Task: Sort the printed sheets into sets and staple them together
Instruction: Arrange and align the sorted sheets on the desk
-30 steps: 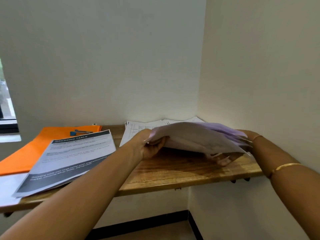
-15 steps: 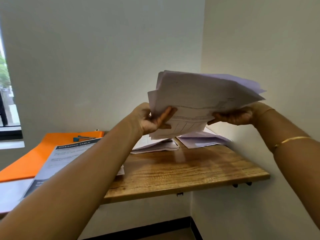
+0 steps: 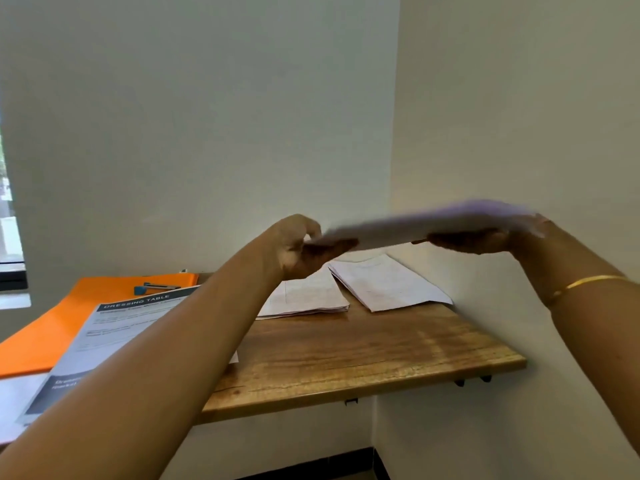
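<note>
wooden shelf point(image 3: 381, 355) below; left hand point(image 3: 304, 247) pinched the blurred stack of sheets point(image 3: 433, 225) level, probably to square it. right hand point(image 3: 485, 239) propped the other end, grip unclear.

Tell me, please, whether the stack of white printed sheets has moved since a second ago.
Yes: the stack of white printed sheets has risen off the wooden shelf and hangs above it.
</note>
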`<state>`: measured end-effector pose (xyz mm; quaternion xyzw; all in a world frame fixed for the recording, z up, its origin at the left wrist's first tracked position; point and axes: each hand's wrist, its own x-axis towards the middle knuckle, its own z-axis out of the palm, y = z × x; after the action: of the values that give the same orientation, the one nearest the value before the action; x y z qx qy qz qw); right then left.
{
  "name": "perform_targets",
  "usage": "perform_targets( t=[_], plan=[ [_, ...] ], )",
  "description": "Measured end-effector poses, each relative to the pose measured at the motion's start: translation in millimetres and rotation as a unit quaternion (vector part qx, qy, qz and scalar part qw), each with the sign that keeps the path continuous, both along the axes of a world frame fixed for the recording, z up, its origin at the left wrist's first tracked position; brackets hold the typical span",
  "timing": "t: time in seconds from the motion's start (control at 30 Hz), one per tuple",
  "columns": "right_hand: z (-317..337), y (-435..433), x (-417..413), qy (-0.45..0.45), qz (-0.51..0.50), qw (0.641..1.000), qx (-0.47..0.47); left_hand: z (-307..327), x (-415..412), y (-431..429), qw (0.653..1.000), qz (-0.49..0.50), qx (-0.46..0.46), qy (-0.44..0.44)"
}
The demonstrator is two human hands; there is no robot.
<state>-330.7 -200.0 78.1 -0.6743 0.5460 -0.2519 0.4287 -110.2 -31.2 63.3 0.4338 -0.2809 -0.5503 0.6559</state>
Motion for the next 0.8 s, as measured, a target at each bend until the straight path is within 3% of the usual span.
perform_targets(
  t=[0.03, 0.13, 0.2, 0.37, 0.53, 0.8],
  plan=[
    [1, 0, 8, 0.027, 0.003, 0.999, -0.047, -5, 5, -2, 0.997, 0.019, 0.027, -0.064],
    [-13, 5, 21, -0.166, 0.099, 0.981, 0.006, -19, 9, 0, 0.969, 0.075, 0.056, -0.230],
    [-29, -1, 37, -0.181, 0.109, 0.976, 0.049, -26, 8, 0, 0.939, 0.116, 0.040, -0.320],
    [-29, -1, 74, -0.177, 0.051, 0.973, -0.141, -28, 11, 1, 0.862, 0.224, -0.065, -0.450],
    [-22, 15, 85, -0.281, 0.048, 0.924, -0.254, -25, 19, 4, 0.811, 0.287, -0.157, -0.485],
    [-81, 32, 89, -0.321, 0.050, 0.924, -0.202, -68, 34, -9, 0.832, 0.278, -0.138, -0.460]
  ],
)
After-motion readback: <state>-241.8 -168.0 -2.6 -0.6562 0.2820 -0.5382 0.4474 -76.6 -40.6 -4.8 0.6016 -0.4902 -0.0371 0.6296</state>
